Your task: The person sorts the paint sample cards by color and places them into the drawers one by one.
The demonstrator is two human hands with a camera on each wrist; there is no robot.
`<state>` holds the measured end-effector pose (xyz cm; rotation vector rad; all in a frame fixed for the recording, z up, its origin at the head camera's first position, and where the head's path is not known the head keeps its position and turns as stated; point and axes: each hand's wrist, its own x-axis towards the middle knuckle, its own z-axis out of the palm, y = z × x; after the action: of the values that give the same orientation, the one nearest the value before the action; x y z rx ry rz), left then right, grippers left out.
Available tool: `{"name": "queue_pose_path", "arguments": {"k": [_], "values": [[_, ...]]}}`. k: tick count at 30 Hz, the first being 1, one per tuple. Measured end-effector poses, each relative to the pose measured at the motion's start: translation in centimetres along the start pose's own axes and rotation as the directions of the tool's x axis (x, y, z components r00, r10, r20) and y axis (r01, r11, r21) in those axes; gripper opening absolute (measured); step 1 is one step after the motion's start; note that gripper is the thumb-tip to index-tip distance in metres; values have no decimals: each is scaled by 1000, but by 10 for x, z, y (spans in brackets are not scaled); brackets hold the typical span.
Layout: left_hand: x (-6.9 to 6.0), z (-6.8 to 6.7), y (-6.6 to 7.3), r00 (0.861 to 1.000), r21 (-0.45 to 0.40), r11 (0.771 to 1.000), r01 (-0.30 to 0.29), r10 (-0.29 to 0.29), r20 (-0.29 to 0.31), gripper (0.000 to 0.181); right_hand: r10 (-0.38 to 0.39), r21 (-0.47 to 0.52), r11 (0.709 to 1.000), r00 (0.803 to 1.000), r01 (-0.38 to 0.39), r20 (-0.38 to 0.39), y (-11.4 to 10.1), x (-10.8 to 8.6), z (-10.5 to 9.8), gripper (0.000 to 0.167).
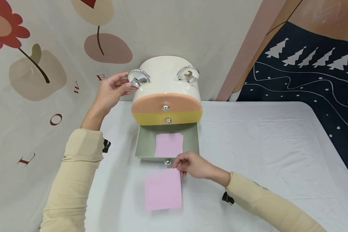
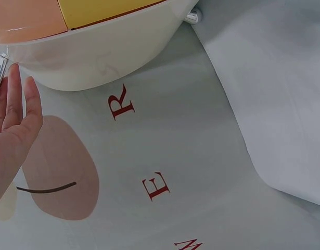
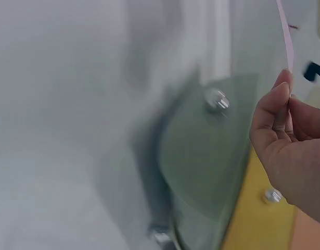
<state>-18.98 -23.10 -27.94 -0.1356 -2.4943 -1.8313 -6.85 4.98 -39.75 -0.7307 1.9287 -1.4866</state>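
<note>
In the head view my left hand (image 1: 111, 90) holds the rim of the left round chrome ear (image 1: 138, 78) on a white cabinet (image 1: 166, 75). Its fingers (image 2: 14, 99) look fairly straight in the left wrist view, and the thumb is out of sight there. My right hand (image 1: 195, 166) pinches the upper right corner of a pink square sheet of paper (image 1: 163, 189), in front of the pulled-out green drawer (image 1: 137, 145). More pink paper (image 1: 169, 145) lies inside that drawer. Edge-on, the pinched sheet (image 3: 285, 36) is a thin strip in the right wrist view.
Above the green drawer, the orange drawer (image 1: 150, 103) and yellow drawer (image 1: 148, 119) are closed, each with a round knob. A second chrome ear (image 1: 188, 74) is on the right. White cloth (image 1: 249, 141) covers the table, and a printed curtain (image 1: 162, 29) hangs behind the cabinet.
</note>
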Motion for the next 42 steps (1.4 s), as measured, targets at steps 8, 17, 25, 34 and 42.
{"name": "queue_pose_path", "arguments": {"k": [8, 17, 25, 34, 42], "values": [[0, 0, -1, 1000, 14, 1000, -5, 5, -2, 41, 59, -20, 998, 981, -64, -187, -47, 12, -55, 15], [-1, 0, 0, 1000, 39, 999, 5, -5, -8, 41, 181, 24, 983, 919, -184, -351, -41, 38, -80, 12], [-1, 1, 0, 1000, 27, 1000, -11, 11, -8, 42, 184, 17, 981, 892, -194, -413, -27, 52, -75, 12], [-1, 1, 0, 1000, 22, 1000, -18, 18, -6, 41, 187, 16, 980, 886, -200, -424, -13, 60, -72, 12], [-2, 0, 0, 1000, 31, 999, -14, 14, -5, 41, 218, -1, 972, 899, -236, -380, -5, 59, -70, 13]]}}
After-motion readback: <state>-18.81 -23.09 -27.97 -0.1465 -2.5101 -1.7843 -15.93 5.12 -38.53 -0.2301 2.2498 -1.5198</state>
